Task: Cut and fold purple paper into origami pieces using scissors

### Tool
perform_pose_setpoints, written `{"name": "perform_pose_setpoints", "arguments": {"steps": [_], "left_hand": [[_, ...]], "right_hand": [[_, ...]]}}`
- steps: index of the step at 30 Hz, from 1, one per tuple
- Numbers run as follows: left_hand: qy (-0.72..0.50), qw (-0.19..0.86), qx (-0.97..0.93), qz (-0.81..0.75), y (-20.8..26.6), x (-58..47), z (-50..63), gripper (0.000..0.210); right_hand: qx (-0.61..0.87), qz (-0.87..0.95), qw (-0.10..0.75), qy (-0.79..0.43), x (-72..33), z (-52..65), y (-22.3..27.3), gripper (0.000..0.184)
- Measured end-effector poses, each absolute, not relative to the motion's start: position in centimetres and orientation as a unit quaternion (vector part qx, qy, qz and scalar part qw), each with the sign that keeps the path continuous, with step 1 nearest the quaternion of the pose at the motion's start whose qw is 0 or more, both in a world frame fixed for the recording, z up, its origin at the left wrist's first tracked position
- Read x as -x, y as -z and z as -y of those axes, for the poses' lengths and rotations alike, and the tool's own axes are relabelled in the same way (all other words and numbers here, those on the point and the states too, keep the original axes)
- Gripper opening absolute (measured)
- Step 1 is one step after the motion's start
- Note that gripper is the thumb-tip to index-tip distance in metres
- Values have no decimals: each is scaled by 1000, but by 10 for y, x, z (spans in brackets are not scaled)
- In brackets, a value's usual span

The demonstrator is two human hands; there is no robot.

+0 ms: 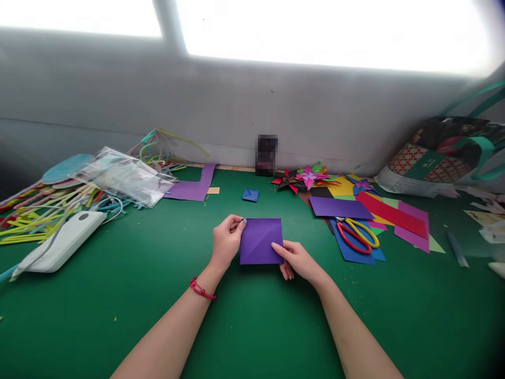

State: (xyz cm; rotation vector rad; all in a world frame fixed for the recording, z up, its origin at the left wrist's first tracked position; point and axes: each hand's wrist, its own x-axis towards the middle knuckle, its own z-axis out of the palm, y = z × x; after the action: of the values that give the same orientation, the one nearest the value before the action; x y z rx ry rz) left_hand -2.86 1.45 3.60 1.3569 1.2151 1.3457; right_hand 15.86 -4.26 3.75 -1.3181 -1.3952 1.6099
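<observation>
A square of purple paper with a diagonal crease is held up between my two hands over the green table. My left hand pinches its upper left corner between thumb and fingers. At the lower right edge, my right hand grips the sheet, thumb on the front and the other fingers partly hidden behind and below it. Just beyond the sheet lies a small folded blue paper piece.
Right: scissors with red and yellow handles on coloured paper, a purple strip, paper stars and a bag. Left: a white device, pipe cleaners, a clear plastic bag and a purple offcut. A pixelated dark object stands behind.
</observation>
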Motion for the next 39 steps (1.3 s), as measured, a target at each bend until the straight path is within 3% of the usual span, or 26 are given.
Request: {"name": "perform_pose_setpoints", "arguments": {"steps": [11, 19, 39], "left_hand": [[-527, 427, -555, -481, -41, 25, -12, 16], [-522, 429, -558, -482, -43, 25, -12, 15], [-507, 415, -582, -482, -44, 24, -11, 14]], "right_hand": [[523, 515, 355, -578, -160, 38, -36, 55], [545, 542, 333, -546, -158, 41, -44, 40], [550, 537, 336, -545, -162, 39, -33, 41]]}}
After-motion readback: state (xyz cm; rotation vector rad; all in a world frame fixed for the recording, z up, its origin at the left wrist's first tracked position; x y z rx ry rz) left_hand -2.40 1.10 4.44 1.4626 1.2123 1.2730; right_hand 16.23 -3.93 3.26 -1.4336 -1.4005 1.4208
